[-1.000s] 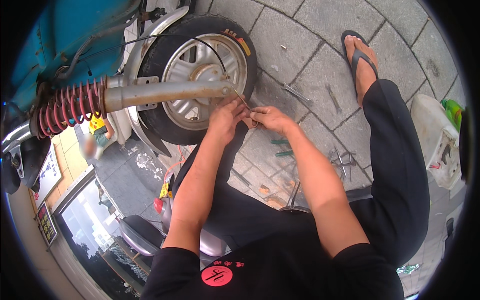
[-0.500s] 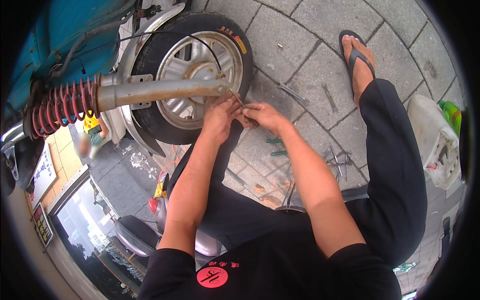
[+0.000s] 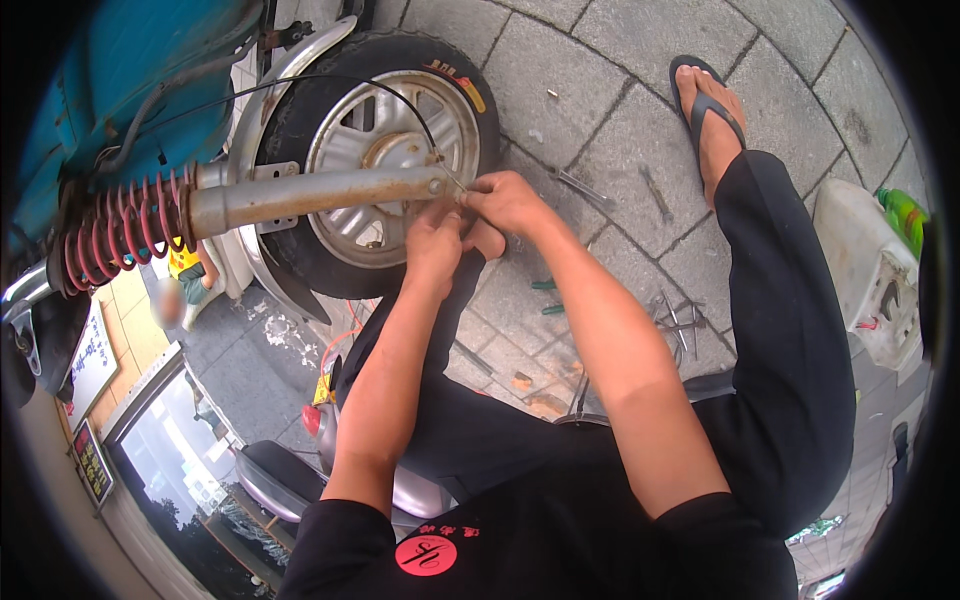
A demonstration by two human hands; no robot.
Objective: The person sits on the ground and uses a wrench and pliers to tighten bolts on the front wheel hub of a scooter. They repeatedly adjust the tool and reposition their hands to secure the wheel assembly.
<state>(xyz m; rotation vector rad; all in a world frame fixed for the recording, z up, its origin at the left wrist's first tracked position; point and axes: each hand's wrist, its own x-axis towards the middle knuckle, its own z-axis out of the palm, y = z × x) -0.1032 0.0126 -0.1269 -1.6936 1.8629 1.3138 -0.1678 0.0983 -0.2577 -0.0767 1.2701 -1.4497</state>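
Both hands pinch the thin black cable's end — left hand (image 3: 437, 238), right hand (image 3: 508, 200) — at the grey metal tube (image 3: 320, 195) tip (beside the wheel (image 3: 385, 160)); I'd pull taut, steadily.

1. The person wears a black short-sleeved shirt (image 3: 560, 545); the sleeves end above the elbows and the forearms are bare.
2. A round red badge (image 3: 426, 554) with a dark mark sits on the shirt.
3. Black trousers (image 3: 790, 340) cover the legs.
4. One foot wears a dark flip-flop (image 3: 706, 100) with a Y-shaped strap.
5. The left hand (image 3: 435, 240) and right hand (image 3: 508, 203) are bare, without gloves.
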